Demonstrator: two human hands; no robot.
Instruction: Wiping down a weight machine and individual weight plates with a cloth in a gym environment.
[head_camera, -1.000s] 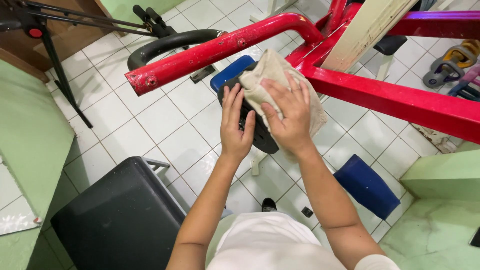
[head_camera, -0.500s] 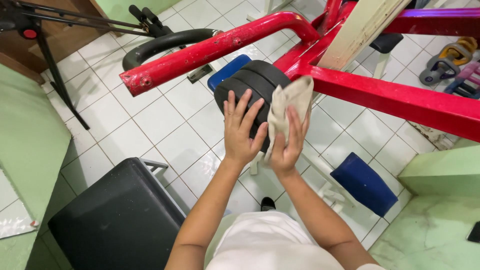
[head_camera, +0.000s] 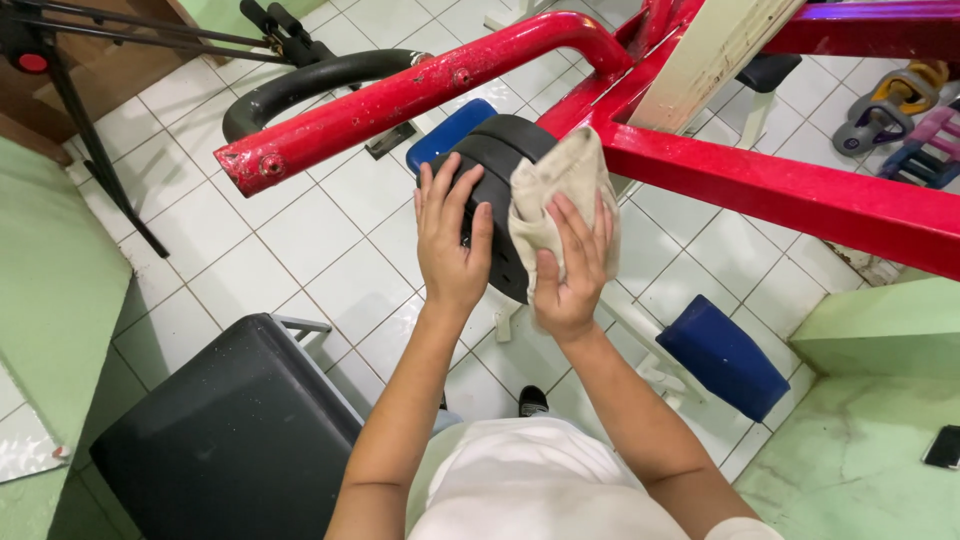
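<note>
Cloth (head_camera: 560, 190) pressed on black pad (head_camera: 500, 170).

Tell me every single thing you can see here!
Pad: one, black, on the red frame, centre.
Cloth: one, beige, pressed on the pad.
Frame: one, red metal, across the top.
Blue cushions: two, one behind the pad, one lower right.
Bench seat: one, black, lower left.
Kettlebells: several, mixed colours, top right.
Floor: white tiles.
Left hand: on the pad.
Right hand: fingers holding the cloth.
</note>
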